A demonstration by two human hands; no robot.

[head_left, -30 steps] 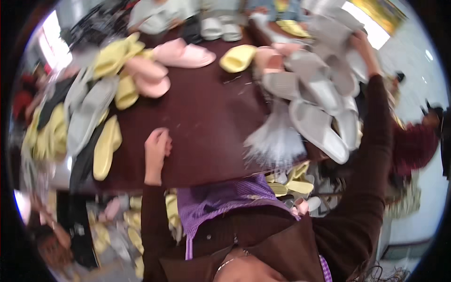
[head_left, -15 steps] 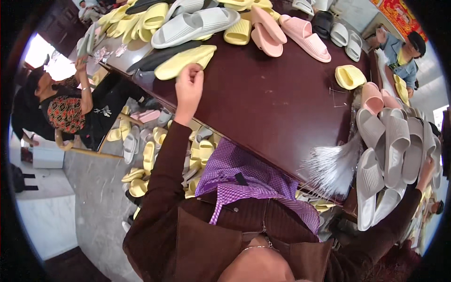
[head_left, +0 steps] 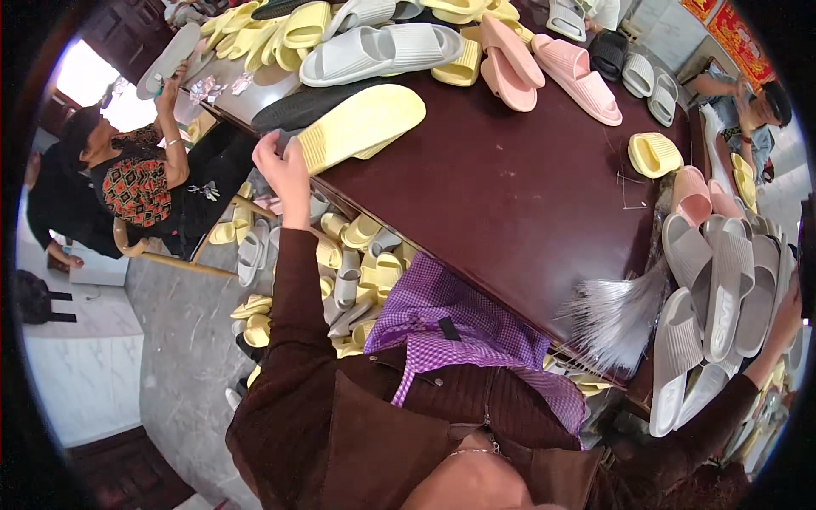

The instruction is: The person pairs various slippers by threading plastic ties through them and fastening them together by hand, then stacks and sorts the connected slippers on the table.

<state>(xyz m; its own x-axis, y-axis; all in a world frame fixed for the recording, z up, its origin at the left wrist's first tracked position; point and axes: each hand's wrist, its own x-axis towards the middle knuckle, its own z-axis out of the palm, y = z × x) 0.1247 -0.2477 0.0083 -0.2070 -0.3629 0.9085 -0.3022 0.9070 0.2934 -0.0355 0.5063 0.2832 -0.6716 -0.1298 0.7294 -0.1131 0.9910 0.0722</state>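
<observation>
A brown jacket [head_left: 374, 438] is worn with a purple-checked apron [head_left: 455, 310].

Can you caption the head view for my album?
Left hand at a yellow slide sandal, right hand by piled grey slides, dark red tabletop between.

Right of the glossy dark-red table [head_left: 510, 204], the bare right hand [head_left: 787, 319] fades into the picture's dark rim beside ribbed grey slippers [head_left: 727, 285], its grip unclear. At the table's left, a pale-yellow slipper [head_left: 370, 123] partly covers a black slipper [head_left: 293, 109].
</observation>
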